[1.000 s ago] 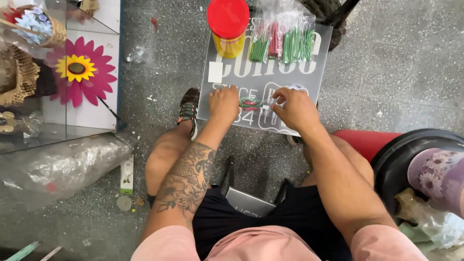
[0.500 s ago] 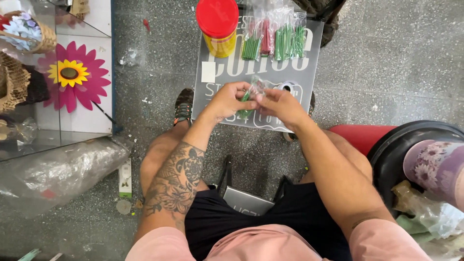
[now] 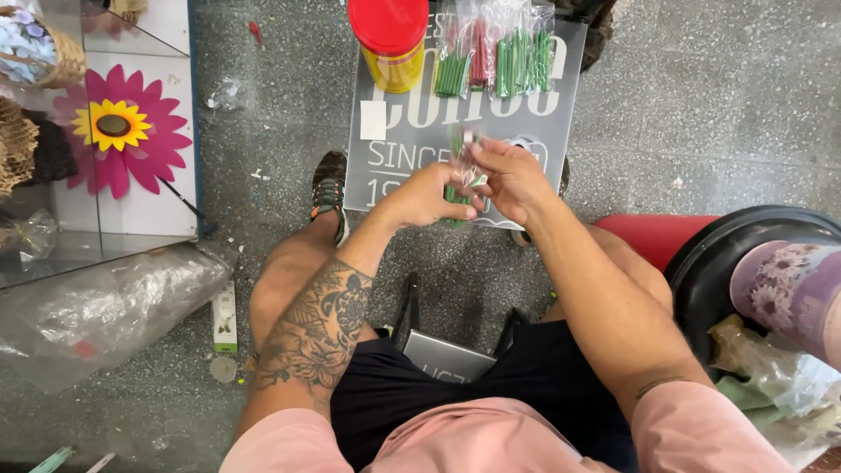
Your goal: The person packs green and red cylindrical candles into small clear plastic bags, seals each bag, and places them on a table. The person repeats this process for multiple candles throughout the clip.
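Note:
My left hand (image 3: 429,194) and my right hand (image 3: 510,178) meet above the near edge of a grey printed board (image 3: 412,153). Between them they grip a small clear plastic packet of green sticks (image 3: 462,166), lifted off the board. At the far end of the board lie several more clear packets of green and red sticks (image 3: 499,52). A yellow can with a red lid (image 3: 390,39) stands upright at the board's far left, beside a small white card (image 3: 373,120).
A pink paper flower with a yellow centre (image 3: 118,131) lies on a glass shelf at left. Crumpled clear plastic (image 3: 105,307) sits on the speckled floor. A black tub (image 3: 727,263) with a floral roll and a red stool stand at right.
Both hands have lifted the packet of sticks off the board and brought it up and nearer to me; a second ago they rested flat on the board.

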